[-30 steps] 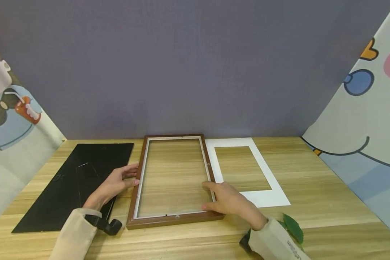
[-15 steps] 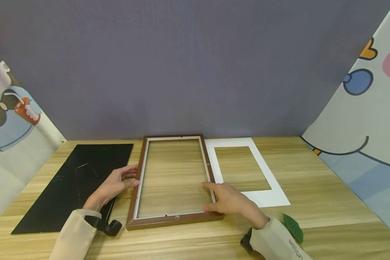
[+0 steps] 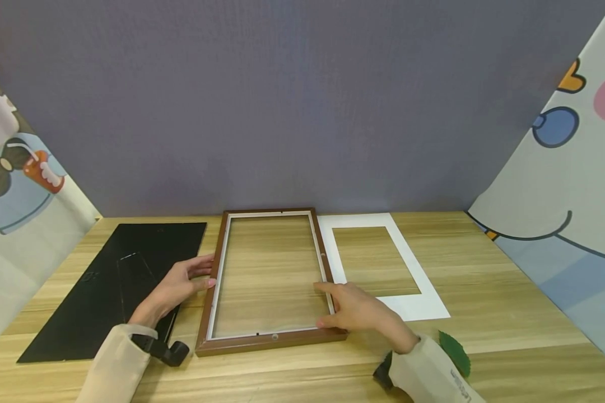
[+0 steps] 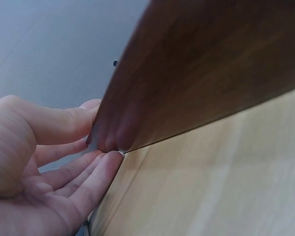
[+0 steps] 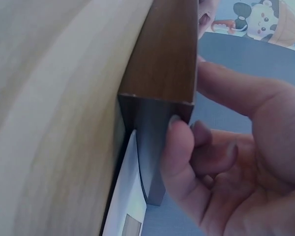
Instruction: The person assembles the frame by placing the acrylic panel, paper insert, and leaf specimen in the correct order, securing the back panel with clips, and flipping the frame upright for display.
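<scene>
Brown frame [image 3: 269, 341], left hand [image 3: 182, 283] and right hand [image 3: 353, 308] holding it, tabletop [image 3: 269, 280] showing inside

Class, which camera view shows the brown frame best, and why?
The head view: all four sides of the brown frame show, though the right hand hides part of one. The left wrist view shows part of one outer side close up; the right wrist view, a corner and parts of two sides.

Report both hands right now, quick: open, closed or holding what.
Left hand: open, fingertips touching the left side of the frame.
Right hand: closed, holding the frame near its near right corner.
</scene>
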### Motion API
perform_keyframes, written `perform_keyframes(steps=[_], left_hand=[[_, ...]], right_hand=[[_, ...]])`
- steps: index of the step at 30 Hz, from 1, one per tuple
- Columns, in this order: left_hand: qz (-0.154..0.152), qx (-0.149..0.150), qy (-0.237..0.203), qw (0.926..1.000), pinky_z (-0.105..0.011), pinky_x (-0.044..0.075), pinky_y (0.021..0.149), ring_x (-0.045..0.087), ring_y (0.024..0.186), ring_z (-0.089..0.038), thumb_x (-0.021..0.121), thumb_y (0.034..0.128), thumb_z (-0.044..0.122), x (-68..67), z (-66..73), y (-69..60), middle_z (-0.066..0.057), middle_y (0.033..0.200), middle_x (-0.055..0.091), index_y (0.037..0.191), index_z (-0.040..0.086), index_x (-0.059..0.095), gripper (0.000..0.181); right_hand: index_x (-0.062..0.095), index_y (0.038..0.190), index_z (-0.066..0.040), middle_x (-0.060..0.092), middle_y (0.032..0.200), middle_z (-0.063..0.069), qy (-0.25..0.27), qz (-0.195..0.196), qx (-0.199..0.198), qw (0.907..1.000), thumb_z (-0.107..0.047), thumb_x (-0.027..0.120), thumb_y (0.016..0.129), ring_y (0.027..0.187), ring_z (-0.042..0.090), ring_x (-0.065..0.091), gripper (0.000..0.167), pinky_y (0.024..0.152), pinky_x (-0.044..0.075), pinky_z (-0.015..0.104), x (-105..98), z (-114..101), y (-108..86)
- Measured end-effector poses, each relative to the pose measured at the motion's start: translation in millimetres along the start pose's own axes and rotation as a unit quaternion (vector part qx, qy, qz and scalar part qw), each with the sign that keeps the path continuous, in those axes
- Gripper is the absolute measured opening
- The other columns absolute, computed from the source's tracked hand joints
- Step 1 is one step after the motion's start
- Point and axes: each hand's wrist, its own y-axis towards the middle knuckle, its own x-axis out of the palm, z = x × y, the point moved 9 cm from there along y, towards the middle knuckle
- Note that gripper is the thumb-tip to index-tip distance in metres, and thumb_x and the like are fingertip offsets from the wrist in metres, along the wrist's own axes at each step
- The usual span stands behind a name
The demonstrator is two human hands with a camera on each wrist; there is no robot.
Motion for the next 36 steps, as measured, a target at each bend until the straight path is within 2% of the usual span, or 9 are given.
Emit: perform_keyframes(steps=[9,17,23,28,33,36], left_hand=[[-0.002,-0.003,0.000,1.0000,-0.042,0.051,0.092,0.047,0.124,-0.046,0.064,0.0902,0.011,0.3,-0.2,-1.1,-0.032,0.136,0.045,0.144,-0.007,0.032,0.065],[0.001,-0.005,-0.001,1.0000,-0.040,0.051,0.092,0.048,0.123,-0.045,0.065,0.0899,0.010,0.4,-0.6,-1.2,-0.032,0.136,0.046,0.144,-0.007,0.033,0.065],[0.001,-0.002,0.000,1.0000,-0.041,0.051,0.092,0.048,0.123,-0.045,0.065,0.0900,0.010,0.0,0.1,-0.9,-0.032,0.136,0.046,0.144,-0.007,0.033,0.064],[0.001,-0.001,0.001,1.0000,-0.041,0.051,0.092,0.048,0.123,-0.045,0.065,0.0900,0.010,0.0,-0.5,-0.8,-0.032,0.136,0.046,0.144,-0.007,0.033,0.064],[0.001,-0.003,-0.002,1.0000,-0.041,0.052,0.091,0.048,0.123,-0.045,0.065,0.0900,0.010,0.3,-1.9,0.0,-0.032,0.136,0.046,0.144,-0.007,0.033,0.065],[0.000,-0.002,-0.004,1.0000,-0.039,0.052,0.091,0.048,0.123,-0.045,0.064,0.0900,0.010,0.1,-2.0,0.7,-0.032,0.136,0.046,0.144,-0.007,0.033,0.064]], right_hand=[[0.045,0.138,0.003,0.042,0.052,-0.008,0.011,-0.003,-0.003,0.9999,-0.019,0.075,0.082,0.043,0.004,0.034,0.068,0.043,0.033,0.019,-2.4,-1.2,-0.8],[0.047,0.135,0.005,0.051,0.060,-0.005,0.052,-0.016,-0.020,0.9983,-0.020,0.074,0.083,0.047,0.004,0.045,0.064,0.046,0.040,0.019,-9.3,0.1,-4.0],[0.047,0.133,0.005,0.055,0.068,0.000,0.084,-0.009,-0.012,0.9964,-0.020,0.072,0.085,0.049,0.011,0.056,0.059,0.049,0.050,0.025,-25.2,7.4,-10.0],[0.048,0.131,0.006,0.056,0.073,0.003,0.083,0.009,-0.005,0.9965,-0.020,0.069,0.087,0.053,0.011,0.056,0.055,0.050,0.052,0.027,-41.3,16.1,-14.0],[0.050,0.126,0.009,0.058,0.079,0.007,0.098,0.033,0.005,0.9947,-0.019,0.067,0.089,0.060,0.020,0.060,0.050,0.053,0.054,0.032,-57.2,26.7,-18.2],[0.050,0.126,0.010,0.058,0.081,0.009,0.104,0.045,0.012,0.9935,-0.019,0.067,0.089,0.061,0.021,0.059,0.050,0.054,0.054,0.035,-64.9,33.7,-20.6]])
